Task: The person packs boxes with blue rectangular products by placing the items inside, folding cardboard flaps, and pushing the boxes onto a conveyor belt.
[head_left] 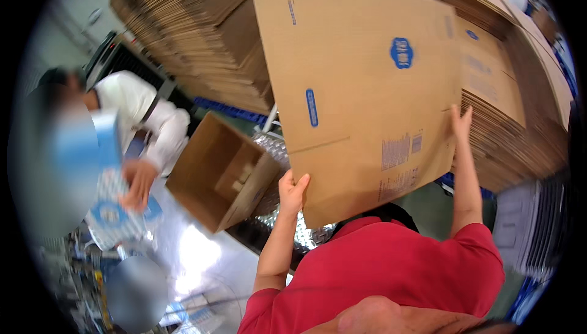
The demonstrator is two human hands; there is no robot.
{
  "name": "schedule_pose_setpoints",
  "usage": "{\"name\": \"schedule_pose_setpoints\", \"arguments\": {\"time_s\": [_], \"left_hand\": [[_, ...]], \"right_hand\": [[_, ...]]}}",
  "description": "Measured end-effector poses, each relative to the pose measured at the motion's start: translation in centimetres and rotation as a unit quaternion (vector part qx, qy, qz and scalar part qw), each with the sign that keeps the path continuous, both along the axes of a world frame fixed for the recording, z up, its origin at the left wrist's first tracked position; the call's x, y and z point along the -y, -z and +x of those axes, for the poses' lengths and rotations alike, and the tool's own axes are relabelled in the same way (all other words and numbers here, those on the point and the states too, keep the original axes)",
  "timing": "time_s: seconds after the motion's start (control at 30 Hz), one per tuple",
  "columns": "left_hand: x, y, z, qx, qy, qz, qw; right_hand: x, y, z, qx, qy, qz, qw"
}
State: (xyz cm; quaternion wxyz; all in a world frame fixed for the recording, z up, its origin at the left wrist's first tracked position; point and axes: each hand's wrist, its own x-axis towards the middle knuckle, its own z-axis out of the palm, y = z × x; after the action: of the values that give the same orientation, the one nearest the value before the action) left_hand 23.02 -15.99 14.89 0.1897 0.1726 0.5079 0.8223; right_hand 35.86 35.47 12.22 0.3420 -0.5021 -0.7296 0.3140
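Left grip, right grip, closed on cardboard

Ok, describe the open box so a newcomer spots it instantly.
Find the large flattened carton in the left hand and right hand. Just left of it, beside a co-worker's white sleeve, is a brown cardboard box. Unlike the stack of flat cardboard behind, it is unfolded, open and hollow.

The left one of two head cameras is looking down from above and behind the left grip and the right grip. It is sitting close, with a red shirt showing on the near side of both. Its wide, round eye is also catching the room far past them.
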Motion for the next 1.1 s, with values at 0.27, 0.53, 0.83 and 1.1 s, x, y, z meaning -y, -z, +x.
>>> {"name": "schedule_pose_setpoints", "arguments": {"time_s": [0.27,0.53,0.83,1.1], "left_hand": [[15.7,9.1,9.5,-0.173,-0.078,-0.651,0.735],[5.5,-8.9,14.5,-0.484,-0.398,-0.552,0.550],[4.8,-14.4,17.3,-0.585,-0.540,-0.549,0.255],[0.0,-16.8,7.1,-0.343,-0.364,-0.760,0.414]], "right_hand": [[4.2,-3.5,-17.9,-0.291,-0.435,-0.143,0.840],[17.3,-12.8,-26.6,-0.439,-0.585,-0.073,0.678],[8.6,-19.6,-34.2,-0.392,-0.596,-0.009,0.701],[32.3,-8.9,-23.7,-0.244,-0.757,0.403,0.453]]}}
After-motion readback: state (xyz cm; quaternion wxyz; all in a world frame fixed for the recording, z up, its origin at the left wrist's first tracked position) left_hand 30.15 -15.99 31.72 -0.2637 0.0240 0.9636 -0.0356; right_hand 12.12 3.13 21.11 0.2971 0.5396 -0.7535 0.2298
